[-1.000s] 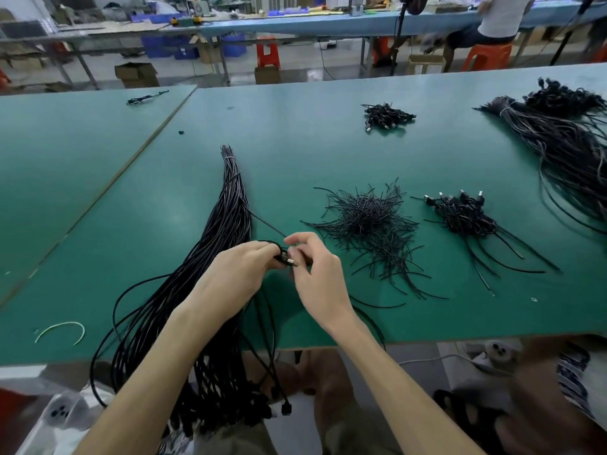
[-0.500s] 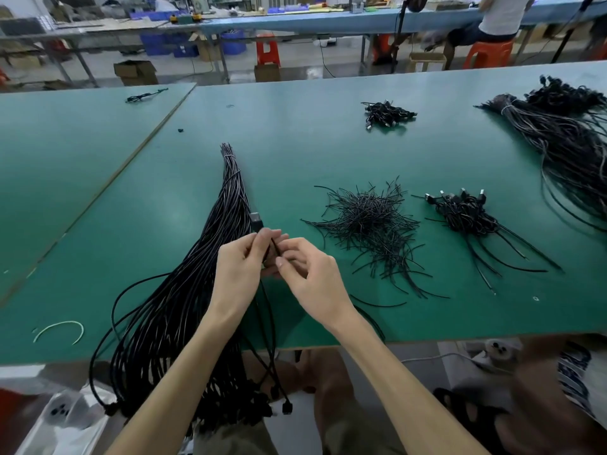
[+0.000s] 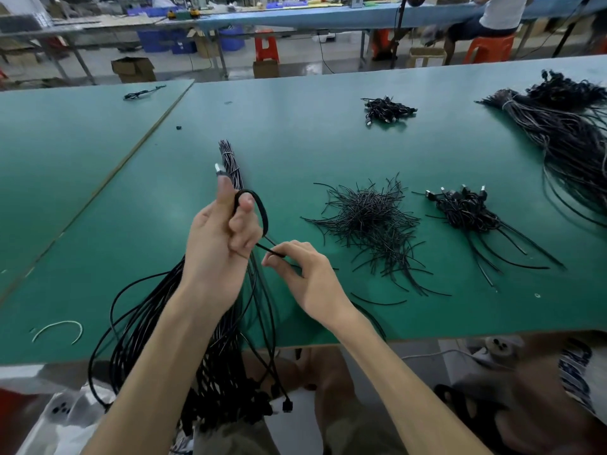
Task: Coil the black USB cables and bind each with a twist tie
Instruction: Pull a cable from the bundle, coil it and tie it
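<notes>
Gripping the USB cable [image 3: 264, 221] in the left hand [image 3: 216, 251], plug [image 3: 217, 168] under the thumb [image 3: 225, 192], at 6 o'clock on the table [image 3: 295, 142]; pinching its free run in the right hand [image 3: 308, 277], at 4 o'clock. Probably light, limp, springy: hold near the plug, keep tension

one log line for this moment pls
phase: coiling | left hand: grips USB cable loop, plug up | right hand: pinches same cable | twist ties: loose pile, untouched
</notes>
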The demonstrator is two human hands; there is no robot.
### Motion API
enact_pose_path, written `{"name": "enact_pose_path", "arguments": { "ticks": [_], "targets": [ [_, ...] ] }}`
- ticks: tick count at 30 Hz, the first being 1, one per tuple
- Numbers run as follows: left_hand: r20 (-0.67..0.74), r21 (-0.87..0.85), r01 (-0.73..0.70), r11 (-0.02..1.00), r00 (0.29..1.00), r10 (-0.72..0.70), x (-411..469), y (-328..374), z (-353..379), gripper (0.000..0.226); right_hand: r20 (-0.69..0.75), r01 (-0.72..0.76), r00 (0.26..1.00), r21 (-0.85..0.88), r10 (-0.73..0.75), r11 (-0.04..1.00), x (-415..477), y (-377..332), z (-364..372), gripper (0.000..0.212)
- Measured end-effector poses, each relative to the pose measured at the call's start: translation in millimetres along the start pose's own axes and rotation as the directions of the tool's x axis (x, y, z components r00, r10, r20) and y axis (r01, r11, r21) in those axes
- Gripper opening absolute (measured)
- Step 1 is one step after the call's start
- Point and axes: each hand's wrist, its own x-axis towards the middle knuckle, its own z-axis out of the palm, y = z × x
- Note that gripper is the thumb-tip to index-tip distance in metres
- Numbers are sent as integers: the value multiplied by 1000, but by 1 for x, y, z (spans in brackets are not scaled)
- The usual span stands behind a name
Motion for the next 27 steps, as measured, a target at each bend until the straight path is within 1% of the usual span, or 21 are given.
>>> {"name": "enact_pose_path", "arguments": {
  "ticks": [1,2,3,4,5,6,7,8,9,10,12,13,15,17,19,21,22,24,25,27],
  "targets": [
    [65,34,22,999,998,-25,0,6,-1,44,-19,3,1000,-14,-3,1000,0,0,0,12],
    [128,105,34,994,991,-47,0,11,-4,47,-41,13,999,-39,-14,999,0,0,0,11],
    [183,224,29,974,981,-71,-1,15,-7,49,-67,21,997,-65,-26,998,0,0,1,10],
    [220,383,8,924,970,-99,-3,17,-11,49,-96,24,995,-88,-33,996,1,-1,1,8],
    [244,553,-32,832,962,-126,-5,17,-15,49,-123,20,992,-109,-33,994,2,-1,1,7],
    [261,704,-92,704,956,-136,-7,16,-20,50,-144,5,989,-123,-23,992,2,0,1,7],
    [281,813,-167,558,951,-125,-10,14,-25,49,-156,-20,988,-133,-1,991,2,0,0,8],
    [301,877,-233,419,948,-102,-12,11,-30,49,-164,-46,986,-137,23,989,1,-1,0,9],
    [306,910,-268,315,949,-76,-14,9,-35,49,-165,-63,986,-144,39,988,1,-1,-1,12],
    [294,927,-272,260,954,-52,-17,7,-39,48,-158,-64,987,-170,37,983,0,-2,0,14],
    [272,942,-260,211,962,-27,-20,2,-44,45,-130,-38,991,-259,4,965,-2,-4,2,17],
    [264,946,-254,203,964,-23,-21,-1,-45,44,-119,-32,993,-277,-1,960,-2,-5,2,17],
    [236,942,-228,247,972,-6,-21,-6,-46,42,-118,-52,993,-222,26,974,-2,-5,0,13],
    [202,926,-191,326,979,1,-21,-8,-48,39,-120,-70,991,-148,52,987,-2,-5,-3,8],
    [202,908,-172,383,979,-40,-21,-8,-51,34,-122,-58,992,-140,41,988,-2,-7,-3,6],
    [220,906,-170,387,971,-89,-21,-8,-52,29,-140,-33,990,-148,12,988,-3,-8,-2,5],
    [219,921,-169,350,970,-108,-20,-8,-52,27,-148,-22,989,-146,0,989,-3,-8,-2,5],
    [206,962,-177,208,970,-127,-19,-11,-51,24,-153,-8,988,-142,-14,990,-5,-8,-2,7],
    [207,972,-192,132,972,-110,-20,-13,-51,21,-155,-4,988,-135,-17,991,-5,-8,-2,8],
    [219,975,-219,23,976,-9,-21,-20,-51,14,-165,-3,986,-92,-13,996,-6,-8,-2,9]
  ]
}}
